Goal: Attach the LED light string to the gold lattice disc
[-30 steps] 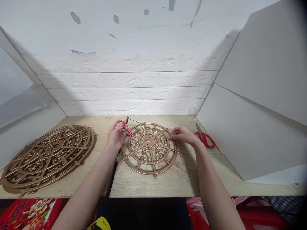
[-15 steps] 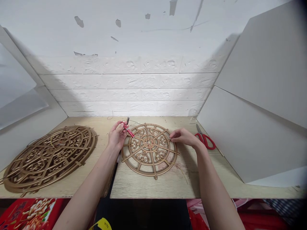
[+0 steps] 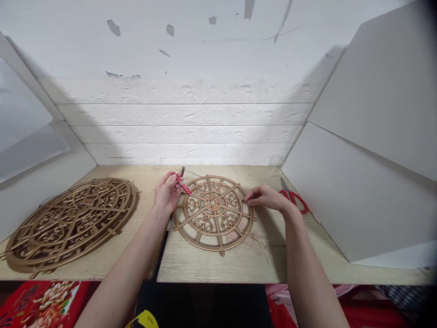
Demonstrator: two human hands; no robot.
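Observation:
A round gold openwork panel (image 3: 213, 212) lies flat on the wooden table (image 3: 218, 262) in front of me. My left hand (image 3: 166, 191) rests at its upper left rim, fingers closed on a small red-handled tool (image 3: 183, 184) whose dark tip points up. My right hand (image 3: 268, 197) sits at the panel's right rim with fingertips pinched together, apparently on a thin wire I can barely make out. A fine wire curves over the panel's top and another trails off its lower right.
A stack of larger gold openwork panels (image 3: 70, 221) lies at the left. Red-handled scissors (image 3: 293, 197) rest just behind my right hand. White boards (image 3: 368, 150) wall the table on the right and left, with a white brick wall behind. Red packaging (image 3: 37, 303) sits below the table.
My right hand has slid a little to the right and down along the panel's rim, its fingers drawing into a pinch. My left hand and the tool have stayed put.

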